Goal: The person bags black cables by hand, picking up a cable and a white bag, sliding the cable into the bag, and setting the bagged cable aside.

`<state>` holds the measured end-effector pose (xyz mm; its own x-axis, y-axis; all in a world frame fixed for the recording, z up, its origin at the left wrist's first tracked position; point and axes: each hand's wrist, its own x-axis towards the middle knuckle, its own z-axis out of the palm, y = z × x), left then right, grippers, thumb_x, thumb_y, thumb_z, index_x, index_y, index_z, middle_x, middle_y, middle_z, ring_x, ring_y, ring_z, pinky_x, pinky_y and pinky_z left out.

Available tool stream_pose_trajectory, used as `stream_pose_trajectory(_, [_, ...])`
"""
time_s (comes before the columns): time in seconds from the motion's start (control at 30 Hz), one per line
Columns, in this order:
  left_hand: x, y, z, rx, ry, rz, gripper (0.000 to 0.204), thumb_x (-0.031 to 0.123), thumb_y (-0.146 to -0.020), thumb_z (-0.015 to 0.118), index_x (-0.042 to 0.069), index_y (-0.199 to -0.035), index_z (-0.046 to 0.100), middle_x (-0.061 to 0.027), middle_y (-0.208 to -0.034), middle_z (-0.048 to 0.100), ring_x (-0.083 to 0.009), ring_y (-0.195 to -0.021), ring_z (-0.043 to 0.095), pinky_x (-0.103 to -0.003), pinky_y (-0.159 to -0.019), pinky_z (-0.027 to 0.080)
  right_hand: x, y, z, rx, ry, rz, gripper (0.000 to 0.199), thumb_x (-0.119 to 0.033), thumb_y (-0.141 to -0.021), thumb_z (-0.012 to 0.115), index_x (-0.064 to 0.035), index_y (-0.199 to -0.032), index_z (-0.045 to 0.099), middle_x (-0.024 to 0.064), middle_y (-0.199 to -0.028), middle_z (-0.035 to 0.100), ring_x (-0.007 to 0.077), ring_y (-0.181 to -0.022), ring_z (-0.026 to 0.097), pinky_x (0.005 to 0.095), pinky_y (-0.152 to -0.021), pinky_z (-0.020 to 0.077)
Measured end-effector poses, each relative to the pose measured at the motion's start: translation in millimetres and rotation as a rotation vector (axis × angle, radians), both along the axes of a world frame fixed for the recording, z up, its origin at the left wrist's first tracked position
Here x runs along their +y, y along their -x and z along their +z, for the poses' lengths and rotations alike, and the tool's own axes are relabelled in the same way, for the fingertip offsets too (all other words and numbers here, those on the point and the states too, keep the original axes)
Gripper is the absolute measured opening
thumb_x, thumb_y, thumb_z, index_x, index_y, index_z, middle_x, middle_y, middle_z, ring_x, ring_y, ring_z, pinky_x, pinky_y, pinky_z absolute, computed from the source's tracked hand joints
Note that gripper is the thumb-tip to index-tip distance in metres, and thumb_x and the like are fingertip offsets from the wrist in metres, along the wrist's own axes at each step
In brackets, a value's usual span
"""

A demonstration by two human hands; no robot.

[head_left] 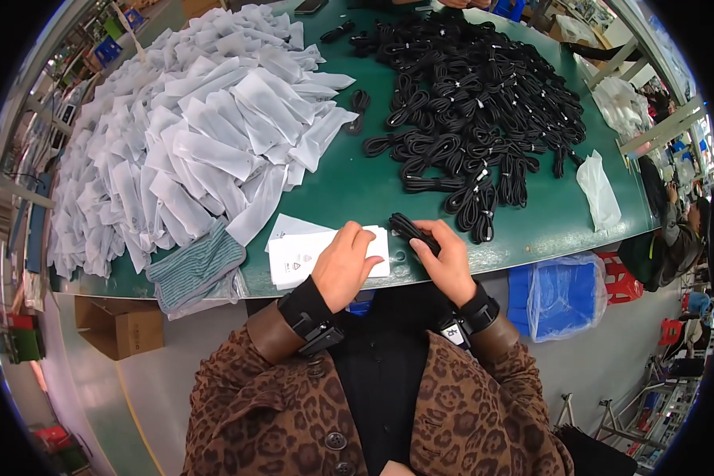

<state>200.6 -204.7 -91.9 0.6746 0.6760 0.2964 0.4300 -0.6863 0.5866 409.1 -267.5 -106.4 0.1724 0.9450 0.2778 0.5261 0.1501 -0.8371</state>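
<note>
A bundled black cable (409,230) is gripped in my right hand (450,262), between thumb and fingers, just above the near edge of the green table. My left hand (344,266) rests on a stack of flat white printed bags (293,260), its fingers bent and the thumb held apart from them. Left of centre spreads a large heap of whitish plastic bags (206,131). Across from it, on the right, lies a big pile of coiled black cables (468,103), each tied in a bundle. One loose cable bundle (358,111) sits between the two heaps.
A teal striped cloth (197,266) hangs over the table's near edge at left. On the right lies a single white bag (599,193). Below the table stand a blue bin with a clear liner (554,297) and a cardboard box (119,327). Another person's hands (464,3) show at the far edge.
</note>
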Motion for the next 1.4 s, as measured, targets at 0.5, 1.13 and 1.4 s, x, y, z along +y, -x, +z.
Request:
stream_pose_trajectory(0.5, [4,6,-10,-0.01,0.058,0.083,0.016,0.005,-0.081,0.071,0.001,-0.088,0.058,-0.0122,-0.088,0.055,-0.0331,-0.084,0.058,-0.041,-0.072,0.048,-4,9,9,0.008,-0.046,0.019,0.027,-0.004,-0.086,0.068,0.0001,-0.112,0.066,0.0118,-0.092,0.063,0.0223,-0.079,0.063,0.0299,-0.07,0.0492])
stream_pose_trajectory(1.13, [17,116,17,0.031,-0.421,0.524,0.018,0.005,-0.078,0.072,0.003,-0.093,0.062,-0.0123,-0.096,0.06,-0.0346,-0.094,0.056,-0.042,-0.082,0.045,-16,7,12,-0.11,-0.078,-0.007,0.027,-0.002,-0.083,0.07,-0.0005,-0.11,0.068,0.012,-0.088,0.062,0.0258,-0.077,0.061,0.031,-0.068,0.0478])
stream_pose_trajectory(1.4, [7,215,-22,0.148,-0.233,0.651,0.017,0.003,-0.082,0.07,0.0,-0.095,0.059,-0.0141,-0.096,0.059,-0.0341,-0.089,0.056,-0.038,-0.078,0.046,-1,11,14,-0.1,-0.104,0.056,0.027,-0.004,-0.084,0.07,-0.0009,-0.111,0.067,0.0118,-0.089,0.06,0.027,-0.076,0.061,0.0328,-0.067,0.0487])
